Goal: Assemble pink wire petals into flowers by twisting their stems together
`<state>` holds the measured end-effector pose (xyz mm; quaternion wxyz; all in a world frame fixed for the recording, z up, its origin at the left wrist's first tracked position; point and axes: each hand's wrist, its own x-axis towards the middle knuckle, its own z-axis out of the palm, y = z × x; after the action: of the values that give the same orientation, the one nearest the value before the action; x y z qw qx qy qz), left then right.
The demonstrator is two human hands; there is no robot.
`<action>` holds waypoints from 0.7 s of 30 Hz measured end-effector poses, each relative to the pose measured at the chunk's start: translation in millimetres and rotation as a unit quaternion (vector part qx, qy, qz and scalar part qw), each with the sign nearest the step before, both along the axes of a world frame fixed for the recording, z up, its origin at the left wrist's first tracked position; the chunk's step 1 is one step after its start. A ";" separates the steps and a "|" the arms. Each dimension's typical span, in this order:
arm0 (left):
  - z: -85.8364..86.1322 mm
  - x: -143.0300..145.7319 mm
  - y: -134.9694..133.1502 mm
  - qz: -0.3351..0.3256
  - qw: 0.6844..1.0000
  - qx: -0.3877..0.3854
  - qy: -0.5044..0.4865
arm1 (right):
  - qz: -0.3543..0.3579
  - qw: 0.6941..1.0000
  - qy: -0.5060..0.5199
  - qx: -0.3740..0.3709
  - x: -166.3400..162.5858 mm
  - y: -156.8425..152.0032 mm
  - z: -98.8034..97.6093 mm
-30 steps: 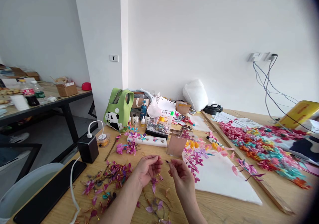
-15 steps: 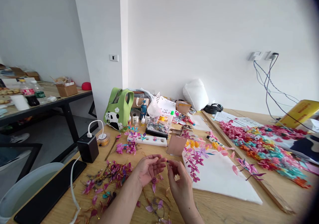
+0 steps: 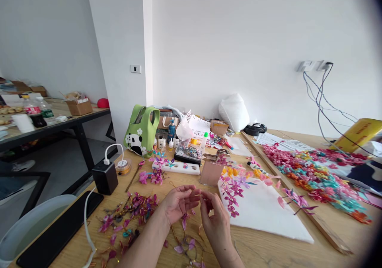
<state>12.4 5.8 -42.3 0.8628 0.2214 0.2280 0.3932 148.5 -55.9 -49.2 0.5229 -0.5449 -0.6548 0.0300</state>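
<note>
My left hand and my right hand meet over the wooden table, fingertips nearly touching. Both hands have curled fingers pinched on something tiny between them that I cannot make out. Beneath them lies a wire stem with purple petals. A heap of purple and magenta wire flowers lies left of my left hand. A white sheet with magenta flowers on it lies to the right of my right hand.
Behind the hands stand a pink clear box, a white holder with holes, a bead case, a green panda bag and a black power bank. A board of colourful flowers fills the right. A black pad lies at left.
My right hand has moved left and closer to my left hand, so the fingertips now almost touch. The left hand has barely shifted.
</note>
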 end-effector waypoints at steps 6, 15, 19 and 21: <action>0.8 -0.4 -1.1 0.001 1.000 0.001 0.000 | -0.004 1.000 -0.006 -0.006 0.2 1.0 -1.1; 3.1 -0.3 1.9 0.040 0.998 -0.035 0.031 | 0.014 0.994 0.108 -0.020 -1.8 1.4 1.1; 4.9 0.2 2.8 0.031 0.997 -0.058 0.042 | 0.026 0.976 0.207 -0.070 -2.2 2.9 -1.6; 5.8 2.5 0.8 0.014 0.998 -0.039 0.040 | 0.032 0.969 0.231 -0.087 -2.4 3.3 -3.6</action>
<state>14.9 6.6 -36.5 0.8555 0.2000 0.2808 0.3865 146.1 -52.5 -52.8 0.6093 -0.5455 -0.5284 0.2280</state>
